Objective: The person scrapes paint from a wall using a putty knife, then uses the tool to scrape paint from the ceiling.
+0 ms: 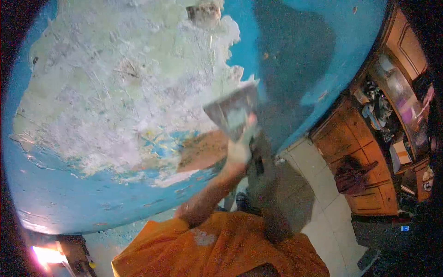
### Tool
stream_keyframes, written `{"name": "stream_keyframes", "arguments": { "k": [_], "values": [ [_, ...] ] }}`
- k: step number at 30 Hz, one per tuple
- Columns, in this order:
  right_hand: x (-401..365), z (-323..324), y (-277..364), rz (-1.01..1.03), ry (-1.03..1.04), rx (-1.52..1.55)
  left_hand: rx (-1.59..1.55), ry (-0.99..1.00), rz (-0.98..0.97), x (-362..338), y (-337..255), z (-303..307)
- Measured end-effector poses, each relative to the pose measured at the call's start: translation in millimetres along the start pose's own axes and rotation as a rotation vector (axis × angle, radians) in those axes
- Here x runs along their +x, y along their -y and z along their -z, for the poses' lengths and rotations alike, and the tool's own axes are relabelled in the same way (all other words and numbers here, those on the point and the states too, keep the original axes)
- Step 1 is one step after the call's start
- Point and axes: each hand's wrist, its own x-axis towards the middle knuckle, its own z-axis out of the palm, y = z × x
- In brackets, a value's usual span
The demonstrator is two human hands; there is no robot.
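Observation:
A wide-bladed scraper point(232, 110) lies against the wall at the border between the bare plaster point(101, 78) and the blue paint point(242, 44). My left hand point(238, 150) is closed around its lower part, just below the blade. Beside it, my right hand point(255, 138) is dark and blurred in shadow, closed at the scraper's handle. The handle itself is mostly hidden by the hands. Ragged paint edges run along the top right of the pale patch, close to the blade's corner.
A brown patch point(203, 150) shows low on the wall. To the right stand a wooden cabinet point(360, 134) with cluttered shelves, a hanging dark cloth point(353, 175) and a black box point(383, 235). Pale floor tiles point(330, 214) lie below. A bright lamp point(48, 255) glows at lower left.

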Motion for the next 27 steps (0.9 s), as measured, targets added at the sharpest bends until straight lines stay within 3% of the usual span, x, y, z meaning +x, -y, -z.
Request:
{"name": "stream_keyframes", "arguments": {
  "k": [2, 4, 7, 9, 10, 12, 13, 16, 17, 18, 20, 21, 22, 24, 25, 26, 27],
  "values": [
    [-3.4, -1.4, 3.5, 0.006, 0.0, -0.002, -0.159, -0.088, 0.089, -8.8, 4.7, -0.1],
    [3.9, -11.4, 5.4, -0.013, -0.031, -0.037, -0.211, 0.015, 0.193, -6.1, -1.6, 10.6],
    [14.2, 1.0, 1.0, -0.008, -0.015, 0.0, -0.147, 0.033, 0.155, 0.1, -2.7, 0.0],
    [15.5, 11.2, -0.1, -0.005, 0.02, 0.013, -0.196, -0.146, -0.064, -3.3, 17.6, -14.4],
    [14.5, 10.5, -0.2, 0.005, 0.01, 0.007, -0.204, -0.14, -0.075, 1.8, 25.9, -7.5],
    [13.1, -4.0, 2.4, 0.038, -0.047, -0.023, -0.288, 0.062, 0.029, 12.4, 40.5, 16.2],
    [17.5, -10.8, 7.0, 0.028, -0.067, -0.056, -0.164, 0.047, 0.108, -4.0, -17.1, 4.6],
    [21.2, -7.7, 4.7, -0.011, -0.034, -0.01, -0.217, 0.1, 0.112, -9.6, -35.1, -2.5],
    [20.3, -2.9, 3.3, -0.016, -0.012, 0.009, -0.076, 0.077, -0.009, -3.2, -16.8, 3.3],
    [18.0, 1.3, 2.1, -0.012, 0.005, 0.018, -0.079, 0.07, -0.005, -10.6, -15.5, 1.5],
    [14.6, -3.5, 1.6, 0.04, -0.004, 0.018, -0.177, -0.166, 0.095, -13.8, -18.6, -5.9],
    [12.3, -8.7, 2.6, 0.05, -0.011, 0.016, -0.145, 0.039, -0.09, 0.5, 2.7, 15.8],
    [16.2, -12.4, 9.1, 0.038, -0.018, 0.005, -0.143, 0.035, -0.07, -0.3, -4.9, 18.1],
    [31.1, -20.4, 15.4, -0.003, -0.042, -0.015, -0.446, 0.144, 0.077, 7.4, -31.4, 10.8],
    [33.1, -21.9, 15.4, -0.012, -0.046, -0.023, -0.404, 0.189, 0.203, 1.2, -41.1, 18.0],
    [32.5, -20.4, 14.1, -0.019, -0.047, -0.014, -0.402, 0.195, 0.199, -1.4, -29.9, 16.1],
    [29.7, -19.1, 13.1, -0.008, -0.044, -0.01, -0.244, 0.032, 0.021, -0.3, -11.8, 9.9]
  ]
}}
